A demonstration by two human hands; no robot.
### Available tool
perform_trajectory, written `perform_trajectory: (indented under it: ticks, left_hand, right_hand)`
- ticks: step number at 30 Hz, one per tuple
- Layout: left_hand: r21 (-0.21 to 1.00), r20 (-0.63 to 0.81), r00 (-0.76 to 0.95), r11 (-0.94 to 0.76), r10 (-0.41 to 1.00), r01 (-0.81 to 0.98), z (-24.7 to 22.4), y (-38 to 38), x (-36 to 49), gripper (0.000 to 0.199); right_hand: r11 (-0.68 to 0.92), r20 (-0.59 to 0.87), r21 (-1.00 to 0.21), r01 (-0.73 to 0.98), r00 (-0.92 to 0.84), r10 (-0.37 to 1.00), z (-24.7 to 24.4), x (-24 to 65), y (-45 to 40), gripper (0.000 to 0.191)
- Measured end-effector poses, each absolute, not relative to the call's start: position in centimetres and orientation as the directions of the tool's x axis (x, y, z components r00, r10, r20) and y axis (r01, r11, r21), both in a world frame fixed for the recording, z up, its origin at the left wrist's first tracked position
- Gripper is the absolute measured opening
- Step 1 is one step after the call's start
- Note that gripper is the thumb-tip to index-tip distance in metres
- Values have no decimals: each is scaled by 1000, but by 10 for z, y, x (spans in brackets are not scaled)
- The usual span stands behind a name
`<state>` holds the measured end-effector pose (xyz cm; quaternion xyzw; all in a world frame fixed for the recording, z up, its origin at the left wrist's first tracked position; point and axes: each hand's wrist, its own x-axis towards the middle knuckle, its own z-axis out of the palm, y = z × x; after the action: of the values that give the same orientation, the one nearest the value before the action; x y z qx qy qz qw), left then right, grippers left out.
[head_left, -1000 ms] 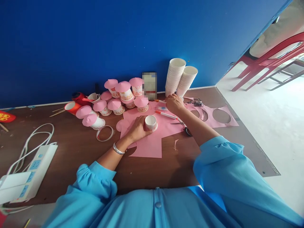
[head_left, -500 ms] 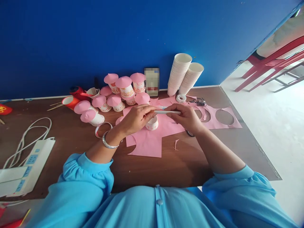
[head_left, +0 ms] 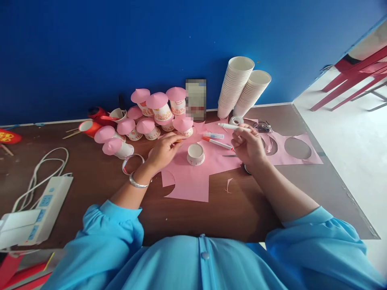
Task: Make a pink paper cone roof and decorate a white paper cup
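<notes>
My right hand (head_left: 249, 145) grips a white marker (head_left: 232, 126), held up over the right part of the pink paper (head_left: 190, 185). My left hand (head_left: 166, 151) is closed in a pinch, with a small orange marker cap (head_left: 180, 140) barely showing at its fingertips. Between the hands a white paper cup (head_left: 196, 154) with red marks near its rim stands upside down on the paper. Beyond it lie a white marker with red-orange ends (head_left: 218, 143) and a clear glue tube (head_left: 214, 135). Scissors (head_left: 231, 156) show partly beside my right hand.
Several cups with pink cone roofs (head_left: 159, 106) stand at the back left. Two tall stacks of paper cups (head_left: 237, 86) lean by the blue wall, near a phone (head_left: 196, 100). A tape roll (head_left: 133, 164) lies by my left wrist; a power strip (head_left: 48, 209) sits far left.
My hands were together on the white marker; now they are apart. The right has moved right with the marker, the left slightly left with the cap. The cup is more fully visible.
</notes>
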<state>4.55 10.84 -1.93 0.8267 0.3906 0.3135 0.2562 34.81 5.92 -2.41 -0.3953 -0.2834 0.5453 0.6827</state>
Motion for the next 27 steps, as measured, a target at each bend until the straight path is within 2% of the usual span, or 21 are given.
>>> perform_trajectory:
  ticks: [3, 6, 11, 16, 23, 27]
  left_hand:
    - [689, 260, 536, -543, 803, 480, -43, 111, 56, 23]
    - [701, 192, 610, -542, 769, 463, -54, 112, 62, 32]
    - [698, 206, 662, -583, 720, 416, -51, 113, 64, 44]
    - [629, 255, 674, -648, 693, 429, -49, 112, 59, 49]
    - [563, 259, 633, -647, 729, 514, -38, 95, 38, 57]
    - [583, 231, 704, -675, 672, 452, -31, 80, 40, 74]
  right_hand:
    - [-7, -91, -852, -523, 134, 987, -39, 328, 55, 32]
    - [-61, -125, -849, -525, 87, 988, -44, 320, 52, 33]
    - [-95, -175, -799, -593, 78, 981, -47, 326, 52, 30]
    - [-122, -200, -783, -610, 62, 978, -51, 327, 51, 30]
    - [-121, -194, -769, -628, 48, 980, -49, 325, 50, 34]
    - [-114, -180, -761, -639, 40, 983, -49, 323, 50, 30]
